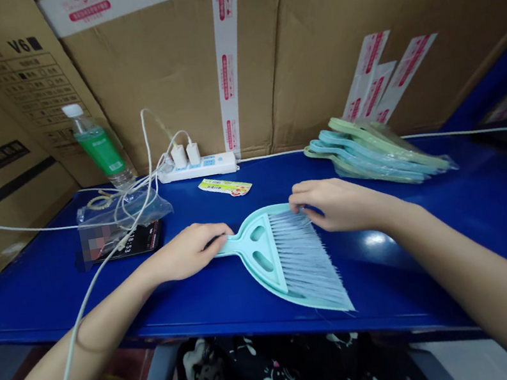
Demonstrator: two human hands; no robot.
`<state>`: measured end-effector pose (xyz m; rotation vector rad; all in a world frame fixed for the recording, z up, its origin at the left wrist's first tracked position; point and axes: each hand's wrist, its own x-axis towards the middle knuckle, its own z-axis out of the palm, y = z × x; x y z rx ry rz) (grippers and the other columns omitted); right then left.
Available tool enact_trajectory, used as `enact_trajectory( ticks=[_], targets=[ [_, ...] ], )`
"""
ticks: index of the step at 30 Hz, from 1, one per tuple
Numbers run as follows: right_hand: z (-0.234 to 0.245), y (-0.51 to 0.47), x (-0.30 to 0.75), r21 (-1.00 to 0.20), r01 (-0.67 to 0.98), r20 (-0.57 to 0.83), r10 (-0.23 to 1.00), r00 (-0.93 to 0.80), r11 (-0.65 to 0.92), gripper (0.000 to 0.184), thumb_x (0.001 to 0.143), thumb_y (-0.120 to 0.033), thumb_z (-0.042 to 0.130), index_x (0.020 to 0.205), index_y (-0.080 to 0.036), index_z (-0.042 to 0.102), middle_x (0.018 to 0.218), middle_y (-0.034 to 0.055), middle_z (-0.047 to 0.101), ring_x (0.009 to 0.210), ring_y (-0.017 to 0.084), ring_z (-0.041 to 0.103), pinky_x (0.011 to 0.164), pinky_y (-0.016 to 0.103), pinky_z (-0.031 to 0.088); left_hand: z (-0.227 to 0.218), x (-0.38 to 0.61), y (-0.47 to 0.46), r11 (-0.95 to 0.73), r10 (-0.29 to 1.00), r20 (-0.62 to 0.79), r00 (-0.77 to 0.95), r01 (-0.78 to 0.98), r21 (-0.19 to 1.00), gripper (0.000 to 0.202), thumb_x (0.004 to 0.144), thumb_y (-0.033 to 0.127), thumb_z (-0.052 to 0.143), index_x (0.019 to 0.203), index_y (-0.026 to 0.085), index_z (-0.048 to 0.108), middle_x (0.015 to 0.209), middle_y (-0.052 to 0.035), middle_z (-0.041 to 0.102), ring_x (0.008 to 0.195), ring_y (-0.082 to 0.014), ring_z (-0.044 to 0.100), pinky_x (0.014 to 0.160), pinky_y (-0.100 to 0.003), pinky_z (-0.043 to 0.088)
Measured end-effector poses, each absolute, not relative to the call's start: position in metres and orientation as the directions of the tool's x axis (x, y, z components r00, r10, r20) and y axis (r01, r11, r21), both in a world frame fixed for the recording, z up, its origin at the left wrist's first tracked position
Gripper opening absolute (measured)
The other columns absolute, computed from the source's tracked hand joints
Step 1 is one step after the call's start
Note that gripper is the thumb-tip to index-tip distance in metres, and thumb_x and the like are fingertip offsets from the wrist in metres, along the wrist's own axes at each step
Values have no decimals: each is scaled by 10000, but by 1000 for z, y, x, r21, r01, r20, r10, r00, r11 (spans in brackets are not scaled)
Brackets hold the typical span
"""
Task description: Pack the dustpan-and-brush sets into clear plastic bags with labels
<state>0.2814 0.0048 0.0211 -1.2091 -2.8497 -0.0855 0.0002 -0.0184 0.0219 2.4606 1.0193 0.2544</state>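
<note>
Phone (140, 240): lay face up, just left of the left grip. Left hand (195, 249): grip was clamped around the handle of the mint brush (289, 258). Brush: lay flat on the blue surface (480, 210), running rightward from that grip, bristles toward the near edge. Right hand (336, 205): fingers curled onto the bristle roots, touching; whether they pinched could not be told.

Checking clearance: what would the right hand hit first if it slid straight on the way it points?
The right hand touches the brush; past it, probably the label, then the power strip, though depth is unclear.
</note>
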Motion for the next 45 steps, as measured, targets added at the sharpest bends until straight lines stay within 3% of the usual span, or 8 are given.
enact_trajectory(
  ticks=[22,45],
  targets=[
    [23,4,280,9,717,67,715,-695,697,245,685,16,395,634,-190,518,735,40,564,677,159,501,598,266,339,21,0,-18,-620,699,3,715,605,499,280,948,244,335,921,165,601,787,-4,621,689,-126,529,681,-238,374],
    [25,6,281,1,707,91,704,-704,707,271,697,30,386,627,-193,522,719,46,585,695,169,517,610,267,354,20,0,-18,-634,705,3,709,629,450,288,950,231,323,957,170,604,798,-7,639,700,-136,546,686,-251,385]
  ],
)
